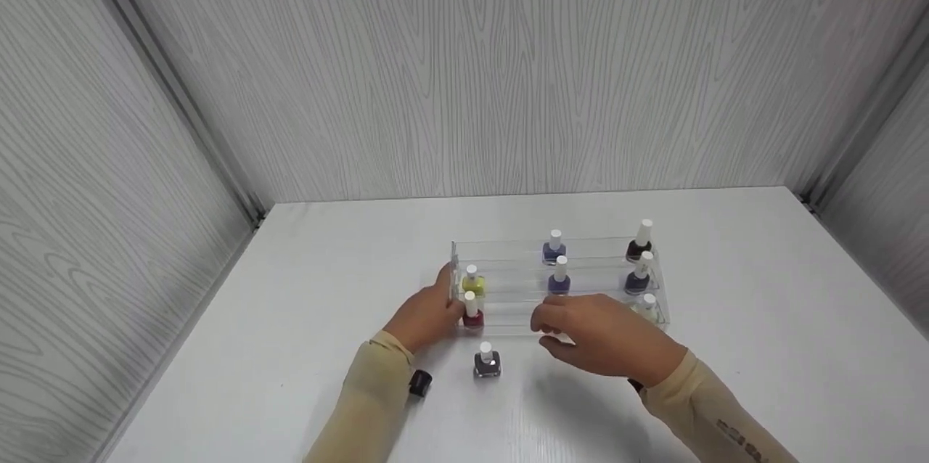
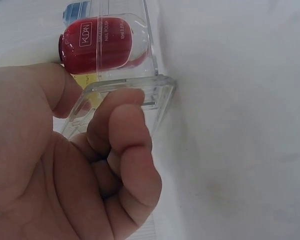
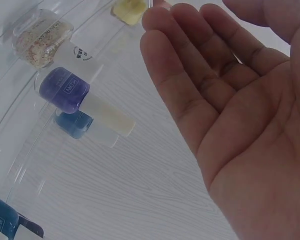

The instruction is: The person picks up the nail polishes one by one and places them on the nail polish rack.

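A clear tiered nail polish rack [image 1: 512, 310] stands on the table with several white-capped bottles on its steps. My left hand [image 1: 428, 314] grips the rack's left side panel, its thumb near the red nail polish [image 2: 97, 44] and its fingers curled outside the panel. My right hand [image 1: 602, 332] hovers in front of the lowest step, fingers loosely bent and holding nothing. Beside it in the right wrist view are a glitter nail polish [image 3: 42, 40], a purple one [image 3: 65, 90] and a blue one [image 3: 74, 122]. The head view hides the glitter bottle behind my right hand.
A dark nail polish [image 1: 487, 361] stands on the table before the rack. A black cap-like piece [image 1: 419, 383] lies by the left sleeve, and another dark thing is mostly covered by the right wrist. Wood-grain panels [image 1: 464, 71] enclose the table's back and sides.
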Tool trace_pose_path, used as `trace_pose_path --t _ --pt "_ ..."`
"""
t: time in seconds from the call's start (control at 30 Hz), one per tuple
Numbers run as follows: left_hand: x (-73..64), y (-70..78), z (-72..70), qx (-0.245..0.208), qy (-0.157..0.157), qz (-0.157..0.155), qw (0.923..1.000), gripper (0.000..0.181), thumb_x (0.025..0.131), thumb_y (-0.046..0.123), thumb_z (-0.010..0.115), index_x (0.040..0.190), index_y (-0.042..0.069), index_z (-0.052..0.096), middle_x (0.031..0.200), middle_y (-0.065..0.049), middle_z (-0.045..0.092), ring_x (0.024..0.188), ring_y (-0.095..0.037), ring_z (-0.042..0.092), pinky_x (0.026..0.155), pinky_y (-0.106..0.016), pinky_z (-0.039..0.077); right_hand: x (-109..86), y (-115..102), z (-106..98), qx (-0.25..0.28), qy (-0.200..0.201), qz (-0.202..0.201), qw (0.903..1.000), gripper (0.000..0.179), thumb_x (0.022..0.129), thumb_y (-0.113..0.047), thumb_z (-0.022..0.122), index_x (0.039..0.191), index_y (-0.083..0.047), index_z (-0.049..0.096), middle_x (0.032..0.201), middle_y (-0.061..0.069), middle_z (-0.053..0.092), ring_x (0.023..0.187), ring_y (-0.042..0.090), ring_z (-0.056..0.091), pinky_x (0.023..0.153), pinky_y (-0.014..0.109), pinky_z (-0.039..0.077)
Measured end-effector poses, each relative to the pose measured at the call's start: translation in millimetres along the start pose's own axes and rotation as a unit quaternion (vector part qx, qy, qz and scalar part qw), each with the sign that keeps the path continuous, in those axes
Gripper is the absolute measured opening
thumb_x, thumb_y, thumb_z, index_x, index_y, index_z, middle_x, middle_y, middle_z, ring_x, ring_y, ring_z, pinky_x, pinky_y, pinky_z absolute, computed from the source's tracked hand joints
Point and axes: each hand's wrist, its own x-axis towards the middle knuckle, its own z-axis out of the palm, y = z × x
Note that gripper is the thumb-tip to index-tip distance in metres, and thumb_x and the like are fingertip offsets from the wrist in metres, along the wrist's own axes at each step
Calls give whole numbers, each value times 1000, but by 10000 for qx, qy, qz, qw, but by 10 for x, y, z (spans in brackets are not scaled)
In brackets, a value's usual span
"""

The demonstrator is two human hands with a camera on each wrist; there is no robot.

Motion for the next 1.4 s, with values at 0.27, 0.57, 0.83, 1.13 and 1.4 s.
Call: trace_pose_path --t 0.27,0.57,0.83,1.13,1.4 --pt "-39 -28 -45 25 67 -3 10000 76 100 27 51 164 5 18 110 -11 68 93 -25 59 92 -47 48 16 -52 -4 174 -884 480 9948 12 90 -15 77 98 -15 68 89 -3 67 78 11 63 67 34 53" --pt "-50 -24 -41 -26 16 -106 9999 76 101 29 50 165 6 16 112 -12 69 94 -24 59 93 -47 48 35 -65 27 124 -881 467 9949 9 92 -15 75 98 -15 68 89 -2 66 76 9 60 67 34 52" --pt "-43 -20 -32 -21 -7 -238 9997 76 102 30 49 166 7 15 113 -11 69 96 -23 59 96 -47 47 98 -105 152 -33 -298 486 9984 11 92 -18 76 99 -16 69 92 -7 65 73 8 59 65 32 52" --pt "-52 -21 -43 -69 7 -211 9998 77 101 29 51 166 7 15 126 -14 68 97 -24 59 96 -47 47 203 -181 337 -81 154 -12 9998 29 93 -18 77 120 -16 67 107 -4 68 80 10 63 70 31 55" --pt "-51 -23 -42 -89 6 -143 9999 77 101 28 52 165 6 15 130 -15 66 99 -25 60 96 -47 47 223 -250 483 60 -343 -525 9980 63 96 -16 74 154 -19 48 143 1 59 115 16 66 91 34 57"
